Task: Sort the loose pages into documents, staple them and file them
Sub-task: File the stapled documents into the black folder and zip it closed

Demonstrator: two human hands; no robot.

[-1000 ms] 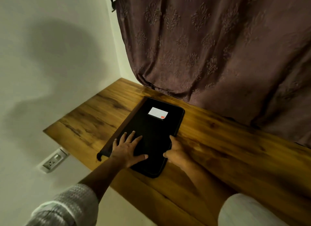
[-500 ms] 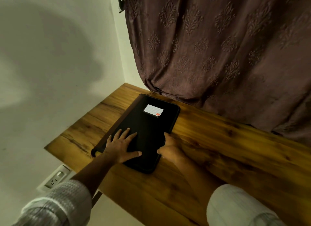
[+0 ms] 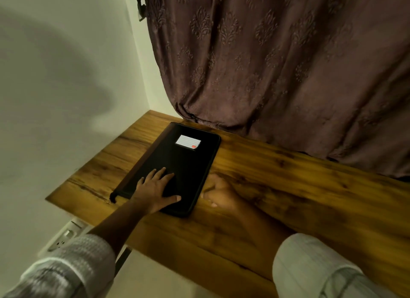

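Note:
A closed black file folder [image 3: 177, 162] with a white label [image 3: 188, 141] lies flat on the wooden table [image 3: 288, 186], near its left end. My left hand [image 3: 156, 187] rests flat on the folder's near half with fingers spread. My right hand [image 3: 219, 194] sits on the table just off the folder's right edge, blurred, its fingers curled inward. No loose pages or stapler are in view.
A brown patterned curtain [image 3: 277, 64] hangs behind the table and touches its back edge. A pale wall [image 3: 66, 75] bounds the left side, with a wall socket [image 3: 64, 235] below the table's left edge.
The folder has slid away toward the curtain under my left hand. My right hand has come off the folder's right edge and now lies on the table beside it.

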